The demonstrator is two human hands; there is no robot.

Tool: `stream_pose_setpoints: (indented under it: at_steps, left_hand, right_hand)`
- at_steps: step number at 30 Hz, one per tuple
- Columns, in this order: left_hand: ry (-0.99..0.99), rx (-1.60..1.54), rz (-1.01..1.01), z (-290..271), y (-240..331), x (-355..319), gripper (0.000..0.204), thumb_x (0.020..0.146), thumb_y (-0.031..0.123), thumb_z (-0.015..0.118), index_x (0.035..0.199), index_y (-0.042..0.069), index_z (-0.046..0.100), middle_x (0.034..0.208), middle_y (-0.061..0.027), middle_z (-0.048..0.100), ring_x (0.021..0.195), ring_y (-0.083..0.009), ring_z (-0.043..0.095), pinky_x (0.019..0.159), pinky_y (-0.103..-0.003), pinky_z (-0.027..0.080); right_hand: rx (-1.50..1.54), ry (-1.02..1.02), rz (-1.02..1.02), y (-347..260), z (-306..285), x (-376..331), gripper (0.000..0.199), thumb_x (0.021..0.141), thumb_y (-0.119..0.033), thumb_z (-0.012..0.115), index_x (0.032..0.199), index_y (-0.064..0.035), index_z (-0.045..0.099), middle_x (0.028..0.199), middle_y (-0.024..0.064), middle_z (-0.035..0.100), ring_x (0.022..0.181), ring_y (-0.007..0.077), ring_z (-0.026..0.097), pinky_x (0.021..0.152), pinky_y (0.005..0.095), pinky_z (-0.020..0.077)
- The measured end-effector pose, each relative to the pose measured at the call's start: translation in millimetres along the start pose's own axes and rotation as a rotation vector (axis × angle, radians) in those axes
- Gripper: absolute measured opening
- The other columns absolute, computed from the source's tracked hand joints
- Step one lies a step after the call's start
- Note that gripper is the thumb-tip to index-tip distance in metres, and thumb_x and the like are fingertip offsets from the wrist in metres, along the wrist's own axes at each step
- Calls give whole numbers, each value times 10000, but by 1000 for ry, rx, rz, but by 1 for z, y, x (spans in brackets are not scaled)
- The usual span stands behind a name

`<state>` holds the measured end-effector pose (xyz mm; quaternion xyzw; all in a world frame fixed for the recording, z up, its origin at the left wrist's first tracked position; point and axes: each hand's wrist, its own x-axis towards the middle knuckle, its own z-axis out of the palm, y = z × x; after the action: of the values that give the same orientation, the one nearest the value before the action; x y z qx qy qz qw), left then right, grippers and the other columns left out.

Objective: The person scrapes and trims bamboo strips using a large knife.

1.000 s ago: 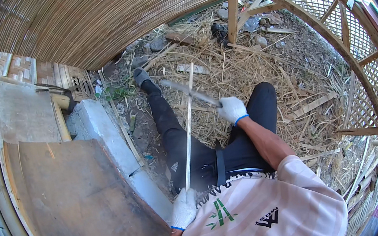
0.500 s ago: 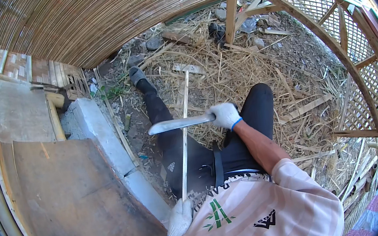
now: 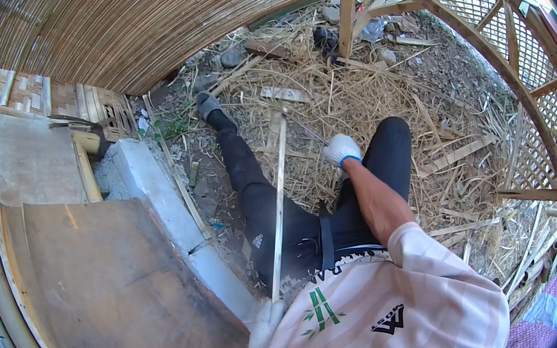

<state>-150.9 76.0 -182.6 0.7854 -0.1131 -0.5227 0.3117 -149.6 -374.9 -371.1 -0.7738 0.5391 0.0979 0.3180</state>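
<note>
My left hand (image 3: 264, 326), in a white knit glove with blue trim, is closed around the lower end of a long, pale bamboo strip (image 3: 280, 201). The strip slants up and away over my left thigh, its far end above the littered ground. My gloved right hand (image 3: 341, 149) grips a machete, with its handle hidden in the fist. The machete blade (image 3: 308, 128) is seen nearly edge-on as a thin line, pointing to the upper left. Its tip lies close to the strip's far end; whether they touch I cannot tell.
Straw and shavings (image 3: 347, 106) litter the ground between my legs. On the left are a concrete ledge (image 3: 154, 182) and a brown curved sheet (image 3: 119, 291). A wooden post (image 3: 347, 9) and lattice frame (image 3: 540, 93) stand to the right; a slatted bamboo screen (image 3: 136, 31) is behind.
My right hand has moved slightly away and to the right. The machete has turned from lying flat across the strip's middle to edge-on near its far end. My left hand keeps its hold.
</note>
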Motion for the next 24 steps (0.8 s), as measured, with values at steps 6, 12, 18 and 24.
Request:
stream_pose_setpoints:
  at_steps: [6,12,18,24]
  left_hand:
    - [22,-37,-51,9,13,13,333,1026,317,506,966,2,596,786,-127,582,724,-206,578,681,-388,470]
    - [-8,-6,-9,7,16,20,324,1027,310,510,985,1,597,786,-127,584,725,-210,586,682,-389,474]
    - [14,-18,-66,9,12,2,316,1027,304,513,1005,-1,597,787,-128,586,726,-215,595,683,-390,478]
    - [-22,54,-57,-1,11,-3,310,1028,297,517,1024,-3,597,787,-128,589,727,-219,604,683,-391,483]
  right_hand:
    - [10,15,-324,-7,11,-48,261,854,-333,617,874,-109,749,906,200,726,902,404,697,845,500,542]
    - [164,167,200,16,22,26,493,889,-453,587,947,3,765,985,285,712,979,415,709,887,476,553]
    - [740,-53,-5,17,14,-19,533,950,-526,604,877,-14,732,667,56,627,588,154,586,585,359,462]
    - [1155,-320,-74,-33,-20,-65,426,965,-478,657,928,-56,700,637,-13,561,537,72,497,511,262,397]
